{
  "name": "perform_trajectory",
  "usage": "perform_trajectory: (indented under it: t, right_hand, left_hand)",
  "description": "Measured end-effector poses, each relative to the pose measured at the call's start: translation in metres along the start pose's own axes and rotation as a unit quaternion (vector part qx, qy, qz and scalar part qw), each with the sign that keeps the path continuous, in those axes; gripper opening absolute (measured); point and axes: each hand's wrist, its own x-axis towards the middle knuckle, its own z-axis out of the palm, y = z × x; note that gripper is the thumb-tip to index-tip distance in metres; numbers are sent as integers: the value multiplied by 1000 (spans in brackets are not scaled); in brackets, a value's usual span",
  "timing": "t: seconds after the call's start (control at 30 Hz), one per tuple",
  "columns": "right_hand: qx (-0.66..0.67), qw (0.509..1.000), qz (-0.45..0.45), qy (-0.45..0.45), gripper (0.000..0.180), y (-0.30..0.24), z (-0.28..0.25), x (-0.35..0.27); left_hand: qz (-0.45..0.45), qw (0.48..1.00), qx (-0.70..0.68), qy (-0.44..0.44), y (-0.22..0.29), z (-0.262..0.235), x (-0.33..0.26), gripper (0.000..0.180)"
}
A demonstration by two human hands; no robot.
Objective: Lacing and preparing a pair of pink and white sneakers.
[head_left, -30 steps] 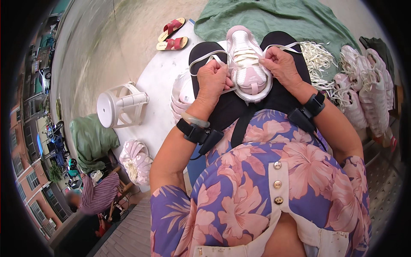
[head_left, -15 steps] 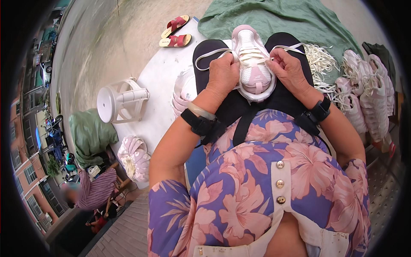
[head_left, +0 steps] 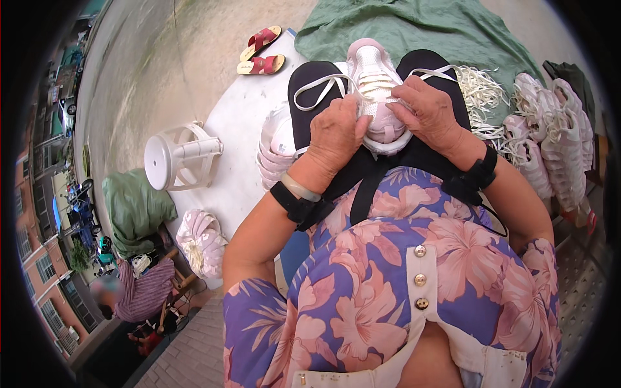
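Just now both hands have drawn in toward the pink-and-white sneaker (head_left: pixel 372 64), which lies between the black-covered knees (head_left: pixel 310 70) with its toe pointing away from the wearer. A second ago the left hand (head_left: pixel 335 132) was out to the left of the sneaker, pulling at a lace; now it lies against the sneaker's left side near the collar, its fingers bent and its thumb pointing inward. The right hand (head_left: pixel 430 110) was pinching at the sneaker's right edge and now reaches further over the upper rows of lacing, thumb and fingers bent. Whether either of them has a lace in its grip is hidden by the fingers. Left of the sneaker, the white lace (head_left: pixel 315 83) now lies in a slack loop over the knee, apart from the fingertips. As a judgement, the work seems to have passed from drawing the lace out sideways to handling the top of the lacing. To the right of the sneaker, the heap of loose laces (head_left: pixel 482 90) and the other sneakers (head_left: pixel 563 142) look unchanged.
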Motion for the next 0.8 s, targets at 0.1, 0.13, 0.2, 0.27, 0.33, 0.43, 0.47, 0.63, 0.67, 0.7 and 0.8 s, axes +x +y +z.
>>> perform_trajectory:
  t: [0.1,0.13,0.2,0.27,0.33,0.43,0.47,0.63,0.67,0.7,0.8]
  right_hand:
    - [25,998,-59,-23,12,-13,10,10]
    - [9,997,-66,-37,10,-14,17,10]
    - [-22,997,-66,-42,8,-13,28,13]
    - [-38,996,-66,-52,8,-8,35,17]
    - [-55,994,-67,-63,9,-6,41,18]
    - [-64,994,-67,-64,8,-3,48,20]
    - [-72,993,-74,-53,8,-1,50,21]
    - [-63,994,-83,-35,8,16,52,29]
    - [-42,995,-92,-23,8,19,51,33]
    - [-20,995,-100,-12,8,21,51,36]
    - [-28,994,-99,-27,7,18,51,36]
  left_hand:
    - [-21,999,-11,35,2,2,1,24]
    - [-20,999,-11,36,2,3,1,24]
    - [-46,998,-46,6,-1,5,3,17]
    - [-43,998,-53,17,-1,8,4,15]
    - [-40,997,-60,27,-3,10,5,13]
    - [-42,997,-58,29,-5,15,5,11]
    - [-38,997,-54,33,-5,16,6,11]
    - [-12,999,-43,27,-9,20,22,12]
    - [-7,999,-30,25,-9,20,27,13]
    - [-2,1000,-18,24,-10,19,30,14]
    - [-16,999,-28,21,-10,20,29,12]
